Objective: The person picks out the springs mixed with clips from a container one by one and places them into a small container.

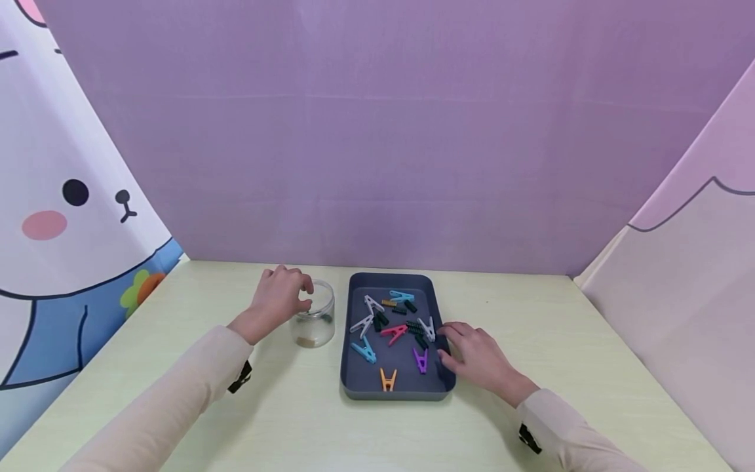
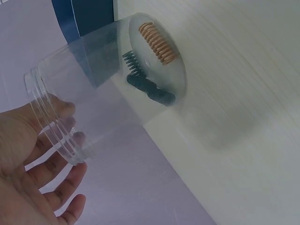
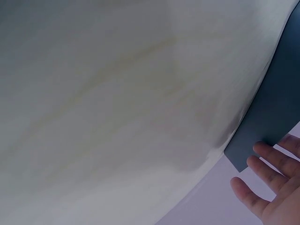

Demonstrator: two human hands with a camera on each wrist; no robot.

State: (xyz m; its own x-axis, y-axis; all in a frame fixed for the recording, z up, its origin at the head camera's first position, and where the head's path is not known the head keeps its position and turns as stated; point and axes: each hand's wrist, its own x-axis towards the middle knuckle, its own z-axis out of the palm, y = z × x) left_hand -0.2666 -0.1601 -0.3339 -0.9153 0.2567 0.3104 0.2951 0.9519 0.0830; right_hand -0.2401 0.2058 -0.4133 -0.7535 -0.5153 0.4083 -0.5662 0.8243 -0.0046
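My left hand [image 1: 282, 295] is at the mouth of a clear jar [image 1: 314, 328], its fingertips over the rim and the thumb apart from the forefinger. Inside the jar, in the left wrist view, lie an orange spring [image 2: 157, 43] and several dark green springs [image 2: 140, 84]. A dark grey tray [image 1: 366, 387] stands just right of the jar, and my right hand [image 1: 479, 357] rests its fingertips at its right rim. Small plastic clips lie scattered in the tray, such as a red clip [image 1: 394, 333] and a purple clip [image 1: 420, 360]. Green springs [image 1: 414, 328] lie among them.
Both jar and tray stand on a pale wooden table [image 1: 283, 419] near its far edge. Behind it hangs a purple cloth [image 1: 413, 144]. A cartoon-printed cloth [image 1: 71, 275] borders the left side and a pale printed cloth [image 1: 696, 288] the right.
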